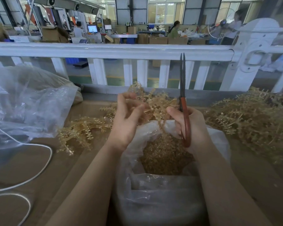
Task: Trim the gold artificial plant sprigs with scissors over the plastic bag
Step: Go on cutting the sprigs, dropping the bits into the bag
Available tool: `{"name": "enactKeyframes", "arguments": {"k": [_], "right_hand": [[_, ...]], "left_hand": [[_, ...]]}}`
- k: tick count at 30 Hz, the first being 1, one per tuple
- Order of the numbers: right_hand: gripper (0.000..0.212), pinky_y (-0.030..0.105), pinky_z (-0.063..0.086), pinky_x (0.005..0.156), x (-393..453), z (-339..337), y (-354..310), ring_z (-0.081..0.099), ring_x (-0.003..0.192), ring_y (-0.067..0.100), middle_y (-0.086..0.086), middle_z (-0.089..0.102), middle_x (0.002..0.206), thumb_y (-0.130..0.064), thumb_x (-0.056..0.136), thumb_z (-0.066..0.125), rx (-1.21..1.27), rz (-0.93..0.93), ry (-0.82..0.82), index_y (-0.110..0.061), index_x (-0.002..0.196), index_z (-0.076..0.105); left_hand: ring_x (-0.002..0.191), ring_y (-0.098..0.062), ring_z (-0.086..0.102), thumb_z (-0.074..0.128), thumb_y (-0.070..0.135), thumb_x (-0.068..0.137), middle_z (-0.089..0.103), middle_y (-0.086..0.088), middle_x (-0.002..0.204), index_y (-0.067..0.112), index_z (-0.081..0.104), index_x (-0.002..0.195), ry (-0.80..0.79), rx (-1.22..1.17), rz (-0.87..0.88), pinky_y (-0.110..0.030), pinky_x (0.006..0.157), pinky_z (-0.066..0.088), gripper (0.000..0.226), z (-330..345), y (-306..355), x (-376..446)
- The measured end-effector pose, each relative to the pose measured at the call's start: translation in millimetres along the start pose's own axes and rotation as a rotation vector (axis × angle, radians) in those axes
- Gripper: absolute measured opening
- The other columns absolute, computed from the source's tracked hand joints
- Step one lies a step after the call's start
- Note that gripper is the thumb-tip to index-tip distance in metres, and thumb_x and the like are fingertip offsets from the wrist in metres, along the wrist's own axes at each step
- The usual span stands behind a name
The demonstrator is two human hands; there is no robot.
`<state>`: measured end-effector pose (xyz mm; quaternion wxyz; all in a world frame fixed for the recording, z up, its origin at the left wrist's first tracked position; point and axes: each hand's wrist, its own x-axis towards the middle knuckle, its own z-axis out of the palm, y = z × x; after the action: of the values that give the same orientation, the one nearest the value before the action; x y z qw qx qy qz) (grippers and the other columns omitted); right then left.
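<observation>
My left hand [127, 118] holds a gold plastic sprig [155, 103] with curled fingers, above the mouth of a clear plastic bag [153, 193]. My right hand [192, 129] grips red-handled scissors [184, 101], whose dark blades point straight up and are nearly together. The bag holds a heap of gold trimmings [163, 154]. One strand of the sprig hangs down into the bag between my hands.
A pile of gold sprigs [252, 123] lies on the brown table to the right, and another sprig [78, 132] to the left. A large crumpled clear bag [26, 101] and a white cable [39, 160] lie at left. A white railing [113, 49] runs behind the table.
</observation>
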<state>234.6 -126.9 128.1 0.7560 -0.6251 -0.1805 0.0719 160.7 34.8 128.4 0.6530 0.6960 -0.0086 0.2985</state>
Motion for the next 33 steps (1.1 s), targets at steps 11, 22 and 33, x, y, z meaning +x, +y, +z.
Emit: {"name": "enactKeyframes", "arguments": {"k": [11,22,33], "right_hand": [[0.010,0.011,0.040,0.044,0.5,1.9,0.9,0.053,0.043,0.003,0.009,0.067,0.074,-0.013,0.090,0.070,0.141,-0.079,0.044,-0.006,0.082,0.069],[0.013,0.022,0.025,0.038,3.4,-2.0,4.2,0.037,0.042,0.010,0.006,0.070,0.077,-0.021,0.088,0.074,0.125,-0.043,0.019,-0.016,0.076,0.073],[0.023,0.021,0.050,0.060,3.9,6.2,5.0,0.061,0.053,0.003,-0.003,0.068,0.063,-0.018,0.084,0.079,-0.105,-0.078,-0.017,-0.027,0.063,0.074]], "left_hand": [[0.062,-0.023,0.054,0.068,-0.003,0.086,0.066,-0.015,0.072,-0.015,0.066,0.088,-0.341,-0.023,-0.265,-0.029,0.061,0.046,0.011,10.6,-5.5,-5.7],[0.064,-0.019,0.071,0.067,0.016,0.079,0.075,-0.013,0.082,0.010,0.062,0.085,-0.302,-0.299,-0.321,-0.023,0.061,0.055,0.010,2.1,-6.5,0.7],[0.071,-0.017,0.067,0.075,0.038,0.077,0.072,-0.007,0.085,0.006,0.064,0.105,-0.255,-0.171,-0.308,-0.024,0.058,0.053,0.044,9.6,-7.5,-1.8]]}}
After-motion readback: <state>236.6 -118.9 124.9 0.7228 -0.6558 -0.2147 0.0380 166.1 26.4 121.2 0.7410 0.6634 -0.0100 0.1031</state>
